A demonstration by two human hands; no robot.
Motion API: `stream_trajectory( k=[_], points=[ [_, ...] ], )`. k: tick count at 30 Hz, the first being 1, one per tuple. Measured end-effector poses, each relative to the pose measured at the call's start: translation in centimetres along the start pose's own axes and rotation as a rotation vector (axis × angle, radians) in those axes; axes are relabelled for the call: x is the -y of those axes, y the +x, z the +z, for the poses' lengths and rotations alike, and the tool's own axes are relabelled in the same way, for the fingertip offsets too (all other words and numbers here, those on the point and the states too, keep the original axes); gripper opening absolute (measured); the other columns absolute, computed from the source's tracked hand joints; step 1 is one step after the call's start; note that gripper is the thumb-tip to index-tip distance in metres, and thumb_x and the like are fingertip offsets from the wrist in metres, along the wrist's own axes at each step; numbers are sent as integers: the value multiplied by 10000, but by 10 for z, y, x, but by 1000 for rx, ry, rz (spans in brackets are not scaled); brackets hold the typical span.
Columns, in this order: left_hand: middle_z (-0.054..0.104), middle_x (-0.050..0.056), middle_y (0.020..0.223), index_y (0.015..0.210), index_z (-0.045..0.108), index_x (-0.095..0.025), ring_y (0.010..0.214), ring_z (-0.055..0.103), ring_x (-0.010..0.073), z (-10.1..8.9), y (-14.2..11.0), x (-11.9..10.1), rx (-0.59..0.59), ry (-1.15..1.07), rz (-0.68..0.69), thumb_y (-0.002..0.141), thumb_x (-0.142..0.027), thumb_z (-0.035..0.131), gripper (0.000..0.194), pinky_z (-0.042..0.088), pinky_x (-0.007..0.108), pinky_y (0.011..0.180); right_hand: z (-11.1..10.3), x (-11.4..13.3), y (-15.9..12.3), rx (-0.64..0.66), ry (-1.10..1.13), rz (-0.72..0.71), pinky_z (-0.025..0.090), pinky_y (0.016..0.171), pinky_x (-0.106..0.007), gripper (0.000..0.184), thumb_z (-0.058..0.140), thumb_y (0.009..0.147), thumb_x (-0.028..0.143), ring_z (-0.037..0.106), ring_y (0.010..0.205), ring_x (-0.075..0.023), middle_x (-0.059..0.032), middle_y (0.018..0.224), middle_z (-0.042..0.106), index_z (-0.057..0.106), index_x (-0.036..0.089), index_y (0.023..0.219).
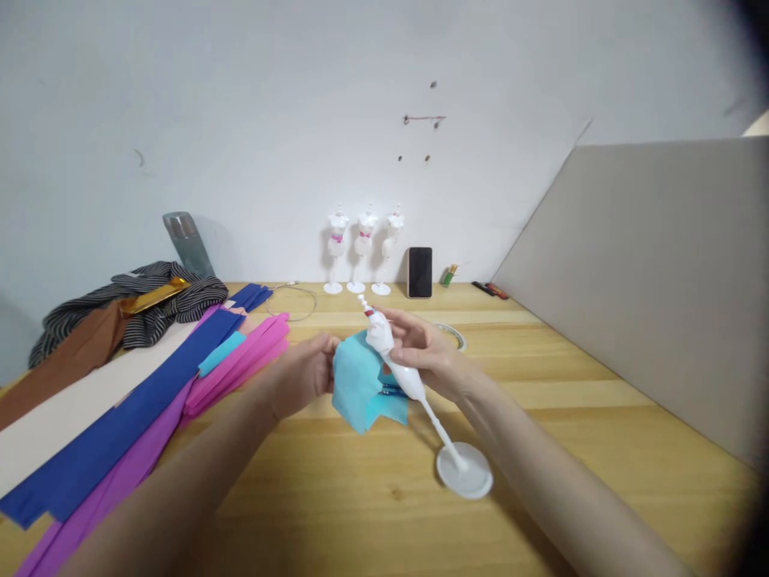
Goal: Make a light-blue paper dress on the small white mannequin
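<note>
My right hand (pixel 424 349) grips a small white mannequin (pixel 404 375) by its torso. The mannequin tilts, its neck to the upper left and its round base to the lower right; a red band circles the neck. Pinched in my left hand (pixel 312 365) is a light blue piece of crepe paper (pixel 356 381), which hangs in folds beside the mannequin's torso. Whether the paper touches the torso, I cannot tell. Behind the paper, dark blue scissor-like handles (pixel 393 390) show in part on the table.
Three white mannequins (pixel 362 248) stand along the wall, beside a propped phone (pixel 420 272). Coloured paper strips (pixel 150 385), striped cloth (pixel 78 312) and a bottle (pixel 189 244) lie or stand at left. A grey panel (pixel 654 272) borders the right side. Pens (pixel 489 290) lie near it.
</note>
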State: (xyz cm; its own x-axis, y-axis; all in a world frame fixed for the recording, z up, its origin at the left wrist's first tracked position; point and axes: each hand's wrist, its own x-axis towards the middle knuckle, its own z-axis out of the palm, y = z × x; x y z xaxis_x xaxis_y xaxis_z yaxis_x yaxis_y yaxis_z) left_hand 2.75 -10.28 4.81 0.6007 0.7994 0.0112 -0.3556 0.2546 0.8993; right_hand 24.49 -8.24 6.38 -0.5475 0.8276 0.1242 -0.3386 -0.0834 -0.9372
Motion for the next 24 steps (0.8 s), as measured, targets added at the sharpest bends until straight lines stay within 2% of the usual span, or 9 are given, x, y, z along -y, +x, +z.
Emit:
stream_trajectory(
  k=[3, 6, 8, 11, 14, 16, 18, 21, 24],
  points=[
    [718, 101, 794, 857, 694, -121, 732, 663, 228, 0, 0, -16, 82, -59, 11, 744, -556, 650, 452, 494, 339, 696, 3, 4, 3, 36, 132, -114, 482, 562, -225, 638, 825, 576, 224, 555, 621, -109, 13, 803, 617, 616, 235, 1178],
    [717, 72, 762, 833, 691, -139, 699, 671, 202, 0, 0, -29, 105, 112, 76, 709, -368, 757, 269, 491, 300, 665, 5, 3, 5, 56, 172, -171, 465, 570, -207, 696, 819, 572, 211, 543, 629, -108, 32, 740, 583, 597, 236, 1231],
    [697, 49, 725, 819, 661, -147, 668, 659, 170, 2, 2, -34, 36, 271, 132, 723, -307, 766, 215, 486, 278, 658, 5, 2, 5, 92, 177, -179, 469, 592, -207, 724, 818, 571, 212, 550, 647, -106, 34, 755, 581, 583, 243, 1256],
    [637, 9, 704, 869, 604, -167, 663, 620, 136, 11, 9, -35, -109, 412, 227, 716, -309, 773, 268, 480, 255, 649, 3, -1, 7, 148, 154, -167, 467, 602, -210, 766, 824, 567, 240, 556, 651, -106, 28, 773, 591, 560, 234, 1286],
    [601, 23, 862, 980, 620, -185, 720, 566, 113, 22, 12, -32, -196, 557, 432, 651, -234, 797, 377, 478, 234, 653, 4, -1, 10, 178, 120, -143, 455, 577, -220, 826, 847, 528, 284, 555, 626, -117, 15, 766, 610, 548, 211, 1294],
    [576, 47, 983, 1023, 639, -199, 745, 540, 104, 29, 9, -30, -208, 675, 568, 656, -180, 771, 390, 476, 226, 652, 7, -2, 11, 173, 114, -128, 455, 573, -234, 845, 858, 507, 313, 572, 629, -133, 0, 784, 634, 549, 211, 1287],
    [564, 57, 1001, 975, 659, -197, 748, 538, 104, 33, 5, -30, -212, 789, 656, 702, -166, 730, 284, 462, 217, 625, 9, -3, 12, 164, 110, -108, 466, 593, -252, 842, 862, 510, 339, 604, 653, -152, -21, 835, 666, 545, 221, 1282],
    [565, 62, 942, 762, 658, -165, 760, 552, 115, 33, -1, -31, -268, 909, 724, 746, -165, 701, 45, 438, 212, 593, 12, -5, 14, 181, 111, -102, 482, 628, -259, 792, 849, 564, 348, 640, 675, -154, -38, 895, 696, 532, 234, 1281],
    [583, 69, 904, 655, 615, -149, 773, 571, 132, 27, -2, -32, -262, 865, 674, 762, -177, 690, 134, 454, 237, 623, 11, -6, 15, 212, 101, -104, 499, 671, -273, 735, 826, 630, 328, 667, 725, -164, -46, 909, 710, 516, 235, 1290]
  ],
)
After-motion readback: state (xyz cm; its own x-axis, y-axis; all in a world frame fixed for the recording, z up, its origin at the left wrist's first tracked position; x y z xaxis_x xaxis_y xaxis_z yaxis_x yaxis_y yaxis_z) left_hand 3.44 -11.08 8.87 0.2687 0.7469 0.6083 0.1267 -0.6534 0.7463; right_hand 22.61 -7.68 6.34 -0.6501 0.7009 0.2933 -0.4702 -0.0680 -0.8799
